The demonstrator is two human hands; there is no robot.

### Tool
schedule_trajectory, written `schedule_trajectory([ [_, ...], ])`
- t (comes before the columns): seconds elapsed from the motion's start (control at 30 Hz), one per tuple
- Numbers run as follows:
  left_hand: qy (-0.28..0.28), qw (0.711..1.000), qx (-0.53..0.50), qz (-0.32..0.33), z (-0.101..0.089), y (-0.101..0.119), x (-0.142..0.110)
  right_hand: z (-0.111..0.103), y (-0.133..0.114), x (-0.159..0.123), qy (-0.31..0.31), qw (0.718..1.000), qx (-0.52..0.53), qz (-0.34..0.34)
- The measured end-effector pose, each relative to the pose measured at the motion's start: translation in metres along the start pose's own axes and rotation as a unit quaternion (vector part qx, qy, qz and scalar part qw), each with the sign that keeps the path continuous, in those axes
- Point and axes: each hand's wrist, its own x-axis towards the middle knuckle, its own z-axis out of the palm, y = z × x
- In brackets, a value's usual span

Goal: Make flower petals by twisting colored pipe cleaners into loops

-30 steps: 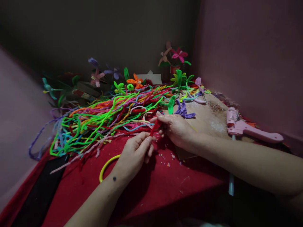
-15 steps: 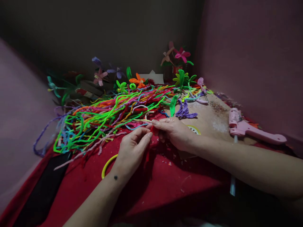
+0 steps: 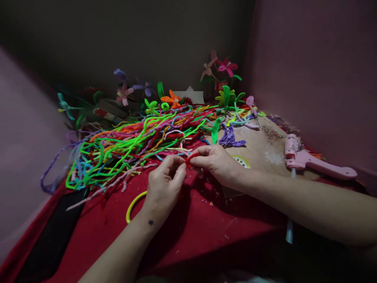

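Note:
A short red pipe cleaner (image 3: 191, 157) runs between my two hands, above the red cloth (image 3: 203, 232). My left hand (image 3: 167, 177) pinches one end of it between thumb and fingers. The other end is gripped by my right hand (image 3: 216, 164), whose thumb and forefinger press together; part of the piece is hidden in the fingers. Just beyond lies a heap of pipe cleaners (image 3: 126, 139) in many colours. Partly behind my left wrist shows a yellow ring-shaped handle (image 3: 134, 206), and a yellow-rimmed round thing (image 3: 242, 161) sits behind my right wrist.
To the right rests a pink glue gun (image 3: 318, 159) with a clear glue stick (image 3: 290, 230) hanging down. Purple petals (image 3: 231, 136) and a green leaf (image 3: 215, 131) lie on the brown board (image 3: 259, 149). Fuzzy flowers (image 3: 171, 100) stand along the back. A black flat object (image 3: 55, 232) is at left.
The red pipe cleaner's hanging end has come up, and the piece now stretches level between my hands. My left hand has shifted slightly; the surroundings stay the same.

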Motion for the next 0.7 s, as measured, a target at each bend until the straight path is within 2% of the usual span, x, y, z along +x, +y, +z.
schedule_trajectory([
  [0.1, 0.015, 0.996, 0.084, 0.035, 0.0017, -0.0034, -0.0017, 0.0001, 0.0008, -0.0013, -0.005, 1.000, -0.002, 0.016],
  [0.2, 0.037, 0.990, 0.129, 0.037, 0.0025, -0.0061, -0.0016, 0.0015, 0.0004, -0.0028, -0.001, 1.000, 0.001, 0.030],
  [0.3, 0.034, 0.995, 0.097, 0.011, 0.0031, -0.0065, -0.0006, 0.0024, 0.0003, -0.0033, 0.000, 1.000, 0.008, 0.028],
  [0.47, -0.008, 0.998, -0.018, -0.053, 0.0033, -0.0039, 0.0005, 0.0019, -0.0011, -0.0036, -0.006, 1.000, 0.009, 0.028],
  [0.7, 0.007, 0.998, -0.030, -0.055, 0.0015, 0.0017, -0.0001, -0.0001, -0.0013, -0.0015, -0.010, 1.000, 0.001, -0.006],
])
